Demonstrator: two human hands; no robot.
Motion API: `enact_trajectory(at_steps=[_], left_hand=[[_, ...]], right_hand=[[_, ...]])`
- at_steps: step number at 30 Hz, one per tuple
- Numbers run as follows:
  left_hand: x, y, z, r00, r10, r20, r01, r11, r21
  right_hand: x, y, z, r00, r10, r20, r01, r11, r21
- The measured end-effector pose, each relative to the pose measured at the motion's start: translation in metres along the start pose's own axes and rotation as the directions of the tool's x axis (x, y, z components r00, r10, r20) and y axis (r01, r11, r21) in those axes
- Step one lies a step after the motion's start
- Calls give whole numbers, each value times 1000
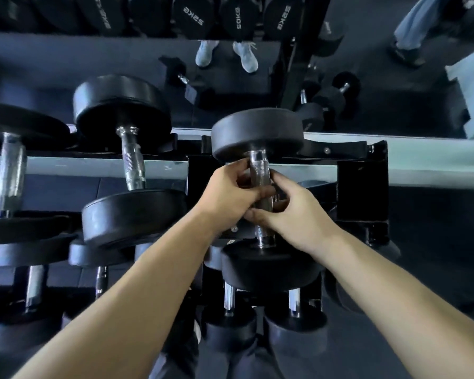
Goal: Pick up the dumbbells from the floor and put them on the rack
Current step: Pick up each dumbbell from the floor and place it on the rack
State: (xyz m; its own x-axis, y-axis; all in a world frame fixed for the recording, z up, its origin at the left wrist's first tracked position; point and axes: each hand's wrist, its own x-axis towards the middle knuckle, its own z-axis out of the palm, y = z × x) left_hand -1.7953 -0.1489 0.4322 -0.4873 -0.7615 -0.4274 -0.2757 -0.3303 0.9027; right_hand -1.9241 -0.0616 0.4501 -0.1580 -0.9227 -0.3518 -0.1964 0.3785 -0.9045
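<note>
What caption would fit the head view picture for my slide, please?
Left grip and right grip hold a black dumbbell by its handle over the rack.

My dumbbell [257, 135], black round rubber heads on a knurled chrome handle, lies across the top tier of the rack [361, 187], just right of another dumbbell [121, 105] shelved alongside.

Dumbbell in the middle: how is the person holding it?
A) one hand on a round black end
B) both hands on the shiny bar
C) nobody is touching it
B: the left hand and the right hand both curl their fingers round the shiny bar of the dumbbell, between its two black ends.
</note>
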Motion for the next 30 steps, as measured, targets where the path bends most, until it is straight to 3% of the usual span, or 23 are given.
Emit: enact_trajectory(at_steps=[6, 23, 30], left_hand=[[17, 0, -4, 996, -73, -42, 67, 990, -126], [29, -17, -14, 964, -159, -215, 102, 962, -254], [29, -17, -7, 953, -118, -278, 55, 973, -225]], right_hand=[[24, 1, 0, 1000, 1, 19, -1, 1000, 22], [51, 8, 29, 999, 24, 33, -28, 993, 114], [55, 12, 33, 1000, 14, 5, -15, 997, 69]])
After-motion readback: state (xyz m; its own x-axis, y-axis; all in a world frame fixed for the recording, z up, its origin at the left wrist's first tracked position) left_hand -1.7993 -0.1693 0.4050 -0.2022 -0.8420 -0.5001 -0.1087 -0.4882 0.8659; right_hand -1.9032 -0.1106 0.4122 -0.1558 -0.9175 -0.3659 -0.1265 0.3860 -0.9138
